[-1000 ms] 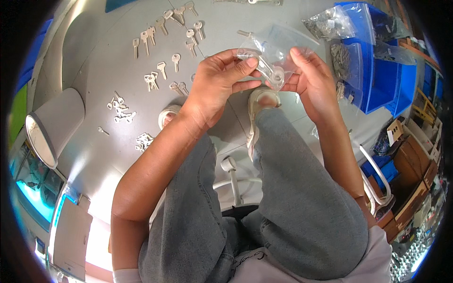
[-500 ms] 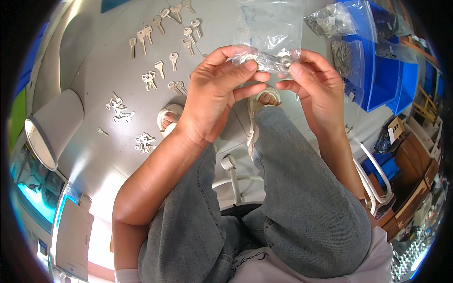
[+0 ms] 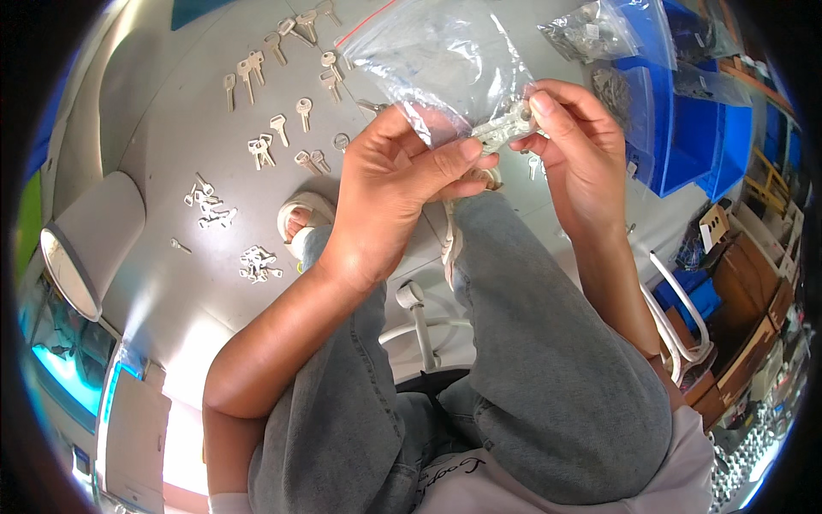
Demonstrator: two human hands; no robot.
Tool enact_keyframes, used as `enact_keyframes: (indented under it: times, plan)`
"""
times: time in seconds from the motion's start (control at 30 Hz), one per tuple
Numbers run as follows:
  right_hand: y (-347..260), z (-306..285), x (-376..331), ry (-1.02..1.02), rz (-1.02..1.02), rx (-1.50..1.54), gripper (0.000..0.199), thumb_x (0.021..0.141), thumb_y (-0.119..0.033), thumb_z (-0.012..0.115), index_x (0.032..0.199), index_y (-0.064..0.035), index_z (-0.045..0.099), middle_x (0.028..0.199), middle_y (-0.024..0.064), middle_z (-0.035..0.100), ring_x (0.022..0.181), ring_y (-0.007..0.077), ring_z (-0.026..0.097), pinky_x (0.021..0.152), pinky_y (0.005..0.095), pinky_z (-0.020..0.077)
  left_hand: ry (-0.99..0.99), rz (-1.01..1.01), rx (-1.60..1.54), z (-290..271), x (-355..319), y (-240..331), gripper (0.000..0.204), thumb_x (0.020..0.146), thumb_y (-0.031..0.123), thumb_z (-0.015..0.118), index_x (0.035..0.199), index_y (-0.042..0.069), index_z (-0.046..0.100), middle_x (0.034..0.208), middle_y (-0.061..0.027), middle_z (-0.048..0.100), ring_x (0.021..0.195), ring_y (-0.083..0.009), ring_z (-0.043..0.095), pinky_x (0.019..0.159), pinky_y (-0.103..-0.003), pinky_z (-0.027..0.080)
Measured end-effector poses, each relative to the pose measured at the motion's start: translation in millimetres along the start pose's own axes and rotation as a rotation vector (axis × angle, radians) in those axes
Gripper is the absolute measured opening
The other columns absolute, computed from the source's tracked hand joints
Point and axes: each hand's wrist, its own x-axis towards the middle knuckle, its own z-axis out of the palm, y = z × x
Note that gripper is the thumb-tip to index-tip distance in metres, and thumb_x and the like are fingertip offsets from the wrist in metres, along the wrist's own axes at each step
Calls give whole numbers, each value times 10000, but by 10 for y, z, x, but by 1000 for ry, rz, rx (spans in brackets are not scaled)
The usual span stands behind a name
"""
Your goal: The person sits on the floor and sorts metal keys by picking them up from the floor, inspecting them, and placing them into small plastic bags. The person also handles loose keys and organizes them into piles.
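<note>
A clear zip bag (image 3: 445,60) with a red seal line is held up between my two hands. Silvery keys (image 3: 505,126) are bunched in its lower end. My left hand (image 3: 402,167) pinches the bag's bottom edge by the keys, thumb on top. At the other end of the bunch, my right hand (image 3: 575,128) grips the bag between thumb and fingers. How many keys are inside is hard to make out through the crumpled plastic. On the grey floor beyond my left hand lie loose keys (image 3: 278,128), some single and some in small groups.
Key piles (image 3: 259,264) lie on the floor at left, near a grey-white bin (image 3: 98,236) on its side. Blue trays (image 3: 698,137) holding bags of keys (image 3: 591,32) stand at right. A white metal chair frame (image 3: 685,317) is beside my right leg.
The bag has tilted, with its sealed top swinging to the left. The bunched keys have turned and show more clearly between my hands. My view has shifted slightly.
</note>
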Motion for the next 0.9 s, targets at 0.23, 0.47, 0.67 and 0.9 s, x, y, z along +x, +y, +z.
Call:
enact_keyframes:
  times: [0.23,0.47,0.67,0.9]
  plan:
    - [-26,-5,38,-11,-75,-87,170,788,-112,610,904,11,592,820,57,618,715,83,559,565,207,439,-4,-88,36,82,-27,-12,238,784,92,584,990,-1,511,916,-124,594,828,-217,612,689,-325,542]
    - [-80,46,74,-43,-132,-78,136,808,-113,585,879,1,597,809,47,614,686,65,547,581,192,426,60,-132,-3,235,-115,-2,208,757,87,646,869,-10,501,820,-68,557,774,-135,561,661,-284,525]
    - [-150,85,53,-100,-109,-50,135,825,-124,561,871,-1,592,836,55,612,714,69,549,628,198,440,34,-76,60,226,-141,-11,280,781,149,620,974,8,475,908,-92,548,840,-193,561,730,-340,497]
    - [-94,93,51,-117,-9,-31,135,806,-115,586,858,7,614,730,47,609,625,65,555,545,179,447,84,-99,62,281,-146,-7,355,781,147,606,1056,25,417,949,-129,556,869,-214,566,742,-342,489]
